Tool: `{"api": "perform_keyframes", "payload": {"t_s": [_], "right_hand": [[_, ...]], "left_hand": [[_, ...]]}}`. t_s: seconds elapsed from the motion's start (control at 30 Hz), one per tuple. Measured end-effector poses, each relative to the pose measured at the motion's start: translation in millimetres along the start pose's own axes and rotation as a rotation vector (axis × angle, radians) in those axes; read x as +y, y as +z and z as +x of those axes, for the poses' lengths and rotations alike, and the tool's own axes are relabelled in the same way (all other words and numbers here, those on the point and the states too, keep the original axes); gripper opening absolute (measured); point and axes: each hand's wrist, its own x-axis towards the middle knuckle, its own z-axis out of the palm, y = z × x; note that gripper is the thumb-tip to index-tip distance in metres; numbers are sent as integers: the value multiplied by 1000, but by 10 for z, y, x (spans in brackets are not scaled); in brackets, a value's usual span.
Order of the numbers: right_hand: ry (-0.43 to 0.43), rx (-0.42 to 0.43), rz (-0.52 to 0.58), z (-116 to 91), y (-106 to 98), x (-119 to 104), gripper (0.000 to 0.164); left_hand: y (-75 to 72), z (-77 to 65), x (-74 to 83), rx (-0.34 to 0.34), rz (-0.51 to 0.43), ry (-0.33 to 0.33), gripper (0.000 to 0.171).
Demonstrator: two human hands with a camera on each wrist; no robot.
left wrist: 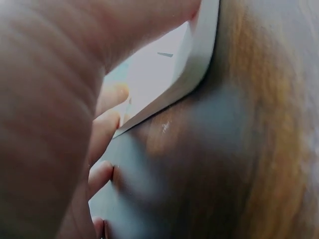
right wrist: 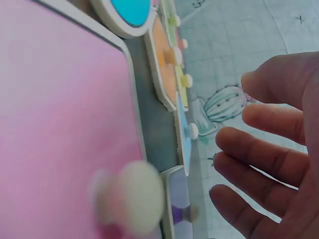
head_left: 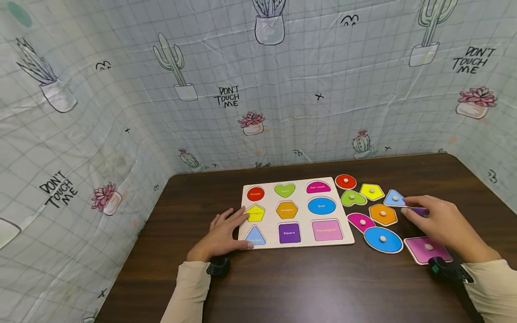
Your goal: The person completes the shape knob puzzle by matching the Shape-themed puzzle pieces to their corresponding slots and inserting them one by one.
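A white puzzle board (head_left: 268,202) lies on the table, printed with coloured, labelled shapes. My left hand (head_left: 218,233) rests at its near left corner, thumb on the front edge and spread fingers along the left side. In the left wrist view the thumb touches the edge of the board (left wrist: 202,57). My right hand (head_left: 442,222) hovers over the knobbed pieces with nothing in its grasp. Its fingertips are close to the blue triangle piece (head_left: 393,198) and a partly hidden purple piece (head_left: 420,211). The right wrist view shows the fingers (right wrist: 261,154) apart from the knobs.
Right of the board lie a red circle (head_left: 350,179), green heart (head_left: 349,201), yellow pentagon (head_left: 371,196), orange hexagon (head_left: 389,218), magenta half round (head_left: 355,217), blue oval (head_left: 393,246) and pink rectangle (head_left: 420,255). A patterned cloth (head_left: 282,76) hangs behind the table (head_left: 303,287).
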Motion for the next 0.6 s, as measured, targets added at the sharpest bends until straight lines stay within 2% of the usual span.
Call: {"api": "perform_keyframes", "payload": {"t_s": [0.13, 0.43, 0.6], "right_hand": [[19, -7, 11, 95, -7, 25, 38], [104, -92, 21, 253, -47, 157, 46], [148, -148, 46, 361, -45, 146, 53]], "left_hand": [[0, -2, 21, -4, -11, -9, 84], [-11, 29, 50, -9, -59, -27, 83], [6, 25, 36, 8, -59, -32, 83]]}}
